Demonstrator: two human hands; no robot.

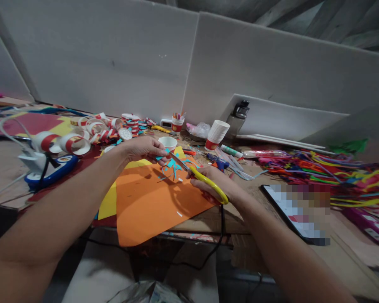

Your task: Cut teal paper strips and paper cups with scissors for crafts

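Observation:
My right hand (215, 182) is closed round the yellow handles of a pair of scissors (196, 173), whose blades point up and left toward my left hand. My left hand (144, 149) pinches a small piece of light blue paper (163, 157) at the blade tips. Both hands hover over an orange paper sheet (151, 202) that lies on a yellow sheet (109, 202) and overhangs the table's front edge. Several blue and white paper scraps (172, 170) are scattered on the orange sheet beneath the scissors.
A phone (298, 212) lies right of my right wrist. Coloured strips (328, 168) pile up at the right. Stacked paper cups (215, 134), a white cup (168, 142), a blue glue gun (217, 160), a dark bottle (238, 115) and red-and-white cup rings (82, 136) stand behind. A cable (221, 227) hangs off the front edge.

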